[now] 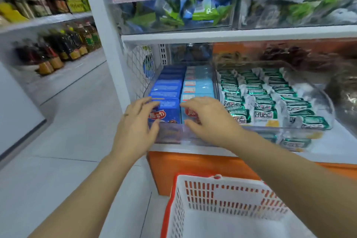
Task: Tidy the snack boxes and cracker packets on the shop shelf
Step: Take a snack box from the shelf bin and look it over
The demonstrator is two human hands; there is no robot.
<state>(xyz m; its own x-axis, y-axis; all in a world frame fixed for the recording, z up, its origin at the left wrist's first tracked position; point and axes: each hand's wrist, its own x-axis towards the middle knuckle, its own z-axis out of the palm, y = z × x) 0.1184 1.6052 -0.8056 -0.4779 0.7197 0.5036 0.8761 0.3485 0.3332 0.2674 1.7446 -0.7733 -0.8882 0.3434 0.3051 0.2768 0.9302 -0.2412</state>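
A row of dark blue snack boxes (167, 91) and a row of light blue snack boxes (201, 85) stand side by side in a clear bin on the white shelf (193, 149). To their right lie several rows of green and white cracker packets (270, 100). My left hand (137, 121) hovers with spread fingers at the front dark blue box (170, 114), thumb near its lower edge. My right hand (206, 120) reaches over the front light blue box, fingers relaxed, covering most of its face. Neither hand holds anything.
A clear front lip (170, 133) runs along the bin. A red and white shopping basket (222, 206) stands on the floor below the shelf. Bins of blue and green packets (185, 0) fill the shelf above. Bottles (63, 46) line shelves across the aisle at left.
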